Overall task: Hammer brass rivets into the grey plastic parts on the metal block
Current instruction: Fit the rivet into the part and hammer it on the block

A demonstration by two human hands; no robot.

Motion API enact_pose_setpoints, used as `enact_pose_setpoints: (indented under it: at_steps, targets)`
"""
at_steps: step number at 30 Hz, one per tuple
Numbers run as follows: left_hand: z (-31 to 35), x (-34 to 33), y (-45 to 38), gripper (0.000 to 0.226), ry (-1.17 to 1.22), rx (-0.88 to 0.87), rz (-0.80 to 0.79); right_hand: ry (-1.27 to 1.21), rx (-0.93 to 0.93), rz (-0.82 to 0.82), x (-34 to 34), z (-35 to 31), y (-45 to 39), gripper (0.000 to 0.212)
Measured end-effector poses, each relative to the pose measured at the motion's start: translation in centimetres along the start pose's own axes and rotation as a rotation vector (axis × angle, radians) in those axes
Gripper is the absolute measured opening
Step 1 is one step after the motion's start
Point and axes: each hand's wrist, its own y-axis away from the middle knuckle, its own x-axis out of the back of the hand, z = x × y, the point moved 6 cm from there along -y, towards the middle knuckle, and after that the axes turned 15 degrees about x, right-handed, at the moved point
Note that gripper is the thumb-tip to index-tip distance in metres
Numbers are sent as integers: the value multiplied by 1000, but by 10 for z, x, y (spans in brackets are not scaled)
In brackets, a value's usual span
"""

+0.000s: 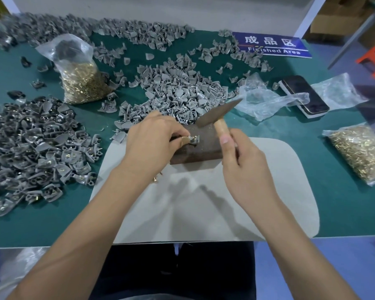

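So the small grey plastic part [193, 140] is sitting on top of the dark brown metal block [196, 146], roughly in the middle of the block's top face. It's pale grey with shiny bits poking up out of it, probably a brass rivet, but it's too small for me to say for sure. The left hand [152, 141] is pinched shut on the part from its left side, with tan tape wrapped over a fingertip. The right hand [245, 167] is closed around the wooden handle of a rusty-headed hammer [217, 114], head hanging tilted just above the far right corner of the block, not touching the part.

The block rests at the far edge of a light grey mat [204, 202] on the green worktop [344, 191]. There's a big pile of loose grey parts [178, 92] just beyond the block, a darker pile [30, 152] off to the left, and clear bags of brass rivets [82, 83] far left and [359, 152] right.
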Motion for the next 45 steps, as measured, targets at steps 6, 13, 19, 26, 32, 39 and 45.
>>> enact_pose_setpoints:
  at_steps: [6,13,19,26,32,39,45]
  targets:
    - [-2,2,-3,8,-17,-14,-20,27,12,45,13,0,-3,36]
    - [-2,3,-4,11,-22,-19,-27,68,-31,-70,11,5,-10,34]
    - [-2,4,-6,12,-26,-16,-43,109,-32,-183,0,-2,-9,33]
    - [-3,3,-7,13,-43,-24,-52,72,-4,-45,10,-6,-9,32]
    - [-4,3,-7,14,-25,-14,-45,83,20,15,19,-8,-10,39]
    - [-3,4,-6,16,-29,-13,-43,148,-17,-181,8,-4,-9,34]
    - [-3,4,-6,16,-25,-16,-44,158,-28,-191,0,-7,-10,33]
